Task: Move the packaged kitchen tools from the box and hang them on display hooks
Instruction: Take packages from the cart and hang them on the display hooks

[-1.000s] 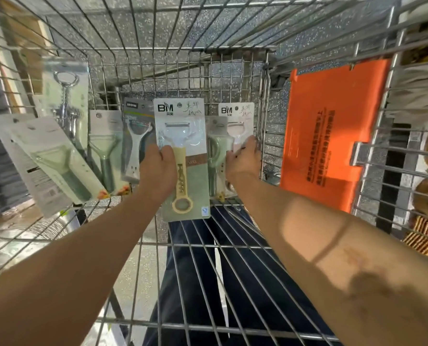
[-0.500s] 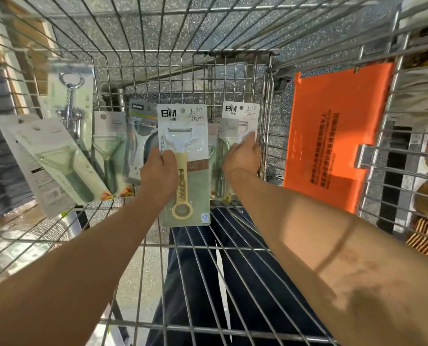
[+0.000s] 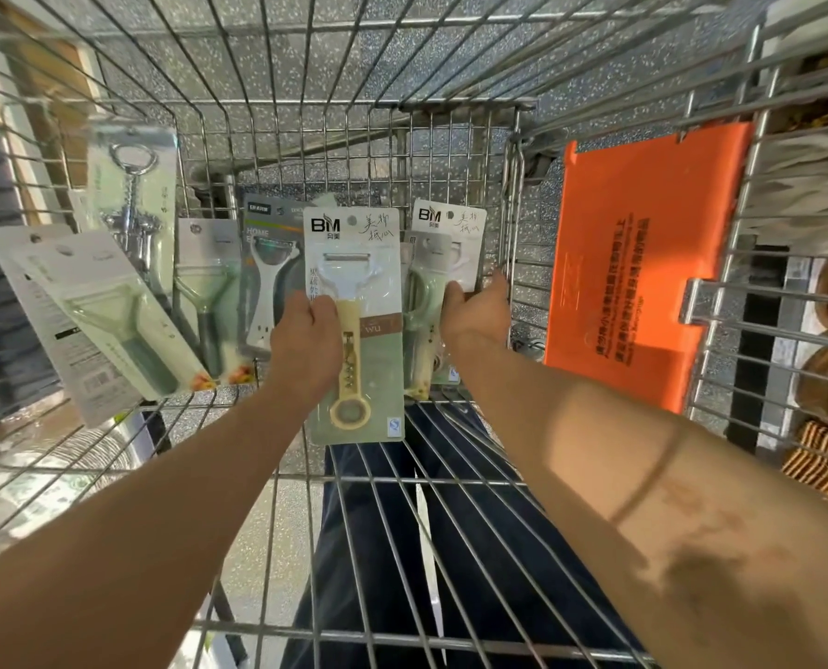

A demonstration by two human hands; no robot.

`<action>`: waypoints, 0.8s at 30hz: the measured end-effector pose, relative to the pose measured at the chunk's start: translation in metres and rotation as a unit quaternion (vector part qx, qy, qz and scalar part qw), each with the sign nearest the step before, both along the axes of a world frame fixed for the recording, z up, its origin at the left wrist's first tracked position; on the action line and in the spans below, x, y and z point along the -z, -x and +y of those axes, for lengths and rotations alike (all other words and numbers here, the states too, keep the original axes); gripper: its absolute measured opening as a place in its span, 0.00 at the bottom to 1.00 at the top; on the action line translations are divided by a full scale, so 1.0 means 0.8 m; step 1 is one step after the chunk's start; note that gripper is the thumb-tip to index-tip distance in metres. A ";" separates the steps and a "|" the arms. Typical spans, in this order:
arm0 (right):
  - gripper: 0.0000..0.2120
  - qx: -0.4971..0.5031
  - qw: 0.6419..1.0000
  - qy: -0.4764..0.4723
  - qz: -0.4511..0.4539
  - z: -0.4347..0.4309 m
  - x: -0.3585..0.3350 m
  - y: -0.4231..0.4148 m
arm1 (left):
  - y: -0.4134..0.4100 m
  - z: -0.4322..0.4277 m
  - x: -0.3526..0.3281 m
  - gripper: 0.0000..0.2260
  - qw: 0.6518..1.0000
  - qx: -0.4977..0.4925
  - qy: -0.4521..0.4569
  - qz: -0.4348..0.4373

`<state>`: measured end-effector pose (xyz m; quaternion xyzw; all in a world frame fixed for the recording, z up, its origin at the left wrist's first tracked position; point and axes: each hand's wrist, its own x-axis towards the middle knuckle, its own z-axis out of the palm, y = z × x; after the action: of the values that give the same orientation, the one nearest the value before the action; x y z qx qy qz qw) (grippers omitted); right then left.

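Gripping, at the centre of the frame, a carded yellow-handled peeler (image 3: pixel 354 330) with the left hand (image 3: pixel 306 342), fingers curling round its left edge, and holding it upright before the wire rack (image 3: pixel 450 152). Pinching, just right of it, the lower edge of a second carded peeler (image 3: pixel 450 234) with the right hand (image 3: pixel 475 313). Working between a corkscrew pack (image 3: pixel 134 195) and green peeler packs (image 3: pixel 113 316) hanging at left and an orange board (image 3: pixel 644 263) at right.

Left hand (image 3: pixel 306 342) holds cream peeler pack (image 3: pixel 360 330) — right hand (image 3: pixel 476 315) pinches second pack (image 3: pixel 450 226).
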<state>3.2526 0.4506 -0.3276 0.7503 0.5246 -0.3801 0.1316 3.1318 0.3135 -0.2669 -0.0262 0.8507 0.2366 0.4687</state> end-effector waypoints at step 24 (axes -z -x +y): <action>0.29 0.082 0.991 0.105 0.005 0.023 -0.013 0.026 | -0.007 0.010 0.000 0.15 1.000 0.017 -0.002 0.015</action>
<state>3.2321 0.4688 -0.3172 0.7712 0.4187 -0.4462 0.1753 3.1371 0.3214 -0.2667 -0.0075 0.8575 0.2303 0.4600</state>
